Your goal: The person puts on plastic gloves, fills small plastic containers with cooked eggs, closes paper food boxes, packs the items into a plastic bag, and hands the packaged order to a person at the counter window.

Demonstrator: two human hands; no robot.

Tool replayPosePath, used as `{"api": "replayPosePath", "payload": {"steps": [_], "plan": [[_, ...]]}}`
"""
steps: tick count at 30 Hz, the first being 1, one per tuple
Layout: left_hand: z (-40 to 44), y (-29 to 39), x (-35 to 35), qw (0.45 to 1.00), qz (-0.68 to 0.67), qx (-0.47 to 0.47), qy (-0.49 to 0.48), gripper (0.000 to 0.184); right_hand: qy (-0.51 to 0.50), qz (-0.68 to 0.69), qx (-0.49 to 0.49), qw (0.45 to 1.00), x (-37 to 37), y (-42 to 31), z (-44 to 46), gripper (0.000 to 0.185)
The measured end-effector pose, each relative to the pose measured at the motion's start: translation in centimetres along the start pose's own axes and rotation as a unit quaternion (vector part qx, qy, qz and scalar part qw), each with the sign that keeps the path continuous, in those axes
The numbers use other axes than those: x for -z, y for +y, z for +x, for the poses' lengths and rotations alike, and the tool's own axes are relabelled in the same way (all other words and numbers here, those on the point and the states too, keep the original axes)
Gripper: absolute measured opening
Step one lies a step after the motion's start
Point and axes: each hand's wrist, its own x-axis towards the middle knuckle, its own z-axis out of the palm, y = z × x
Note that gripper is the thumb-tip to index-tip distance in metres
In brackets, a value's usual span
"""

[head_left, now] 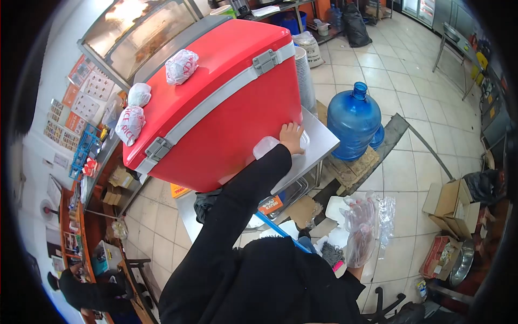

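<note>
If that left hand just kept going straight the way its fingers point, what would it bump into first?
Most likely the side of the red cooler, just beyond the fingertips of the left hand; they may even be touching it already, as depth is unclear here.

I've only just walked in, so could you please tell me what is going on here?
One person's left hand is on some clear plastic at the table, beside the red cooler. The right hand is behind or inside a clear bag, and I cannot tell which. The cooler's lid is down, with three wrapped bundles on top.
</note>
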Motion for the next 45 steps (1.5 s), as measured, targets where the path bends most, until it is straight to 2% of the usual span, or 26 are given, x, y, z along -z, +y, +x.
{"api": "replayPosePath", "payload": {"steps": [1,4,10,11,14,17,20,26,32,35,45], "plan": [[-0.2,-0.1,-0.2,0.999,0.011,0.008,0.030,0.092,-0.009,0.001,-0.001,1.000,-0.3,0.0,0.8,0.087],[-0.2,-0.2,1.6,0.998,-0.034,0.041,-0.034,0.092,-0.039,0.004,-0.011,0.999,-2.1,0.3,3.4,0.087],[-3.0,-1.2,4.6,0.973,-0.149,0.085,0.156,0.081,-0.084,0.008,-0.032,0.996,-4.8,0.9,5.8,0.086],[-4.7,-2.0,6.2,0.974,-0.151,0.093,0.141,0.075,-0.082,0.008,-0.035,0.996,-4.7,0.9,5.5,0.086],[-9.6,-3.4,9.6,0.976,-0.166,0.142,-0.015,0.073,-0.078,0.011,-0.043,0.996,-4.4,1.2,4.7,0.085],[-11.9,-4.3,7.6,0.957,-0.251,0.148,-0.002,0.073,-0.067,0.012,-0.052,0.996,-3.7,1.6,3.6,0.084],[-12.2,-4.6,7.6,0.944,-0.281,0.172,-0.008,0.073,-0.068,0.007,-0.057,0.996,-3.9,1.9,3.3,0.084],[-13.1,-4.2,5.7,0.921,-0.337,0.161,0.111,0.067,-0.056,0.009,-0.067,0.996,-3.3,2.8,1.9,0.083],[-13.9,-3.7,5.3,0.891,-0.382,0.169,0.179,0.064,-0.042,0.009,-0.079,0.996,-2.4,3.2,0.3,0.082],[-13.9,-3.9,5.3,0.877,-0.402,0.182,0.191,0.064,-0.041,0.005,-0.083,0.996,-2.3,3.4,0.1,0.081],[-14.2,-4.1,5.9,0.888,-0.390,0.161,0.182,0.067,-0.047,0.000,-0.088,0.995,-2.5,3.5,0.2,0.079]]}}
